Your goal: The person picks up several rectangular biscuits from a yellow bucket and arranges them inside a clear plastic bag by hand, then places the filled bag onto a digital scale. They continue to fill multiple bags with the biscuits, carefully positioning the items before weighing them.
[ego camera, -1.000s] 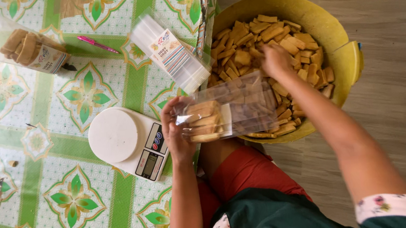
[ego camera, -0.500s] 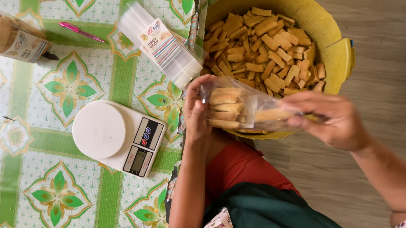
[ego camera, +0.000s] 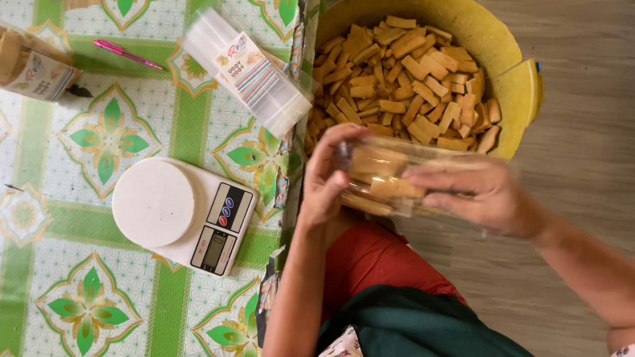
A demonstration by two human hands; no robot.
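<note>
My left hand (ego camera: pixel 327 181) and my right hand (ego camera: pixel 474 194) both grip a clear plastic bag (ego camera: pixel 384 180) partly filled with tan biscuit pieces. I hold it above my lap, just below a yellow basin (ego camera: pixel 502 44) heaped with the same biscuits (ego camera: pixel 401 77). The left hand clasps the bag's left end, and the right hand wraps over its right side. Left of my hands, a white kitchen scale (ego camera: pixel 181 212) with a round plate sits on the table.
The table (ego camera: pixel 73 303) carries a green and white patterned cloth. On it lie a stack of empty clear bags (ego camera: pixel 253 72), a pink pen (ego camera: pixel 127 55) and a filled biscuit bag (ego camera: pixel 7 57) at the far left corner. Grey wooden floor lies at the right.
My right hand left the basin and came down onto the bag. Both hands now hold the bag lower, nearer my lap.
</note>
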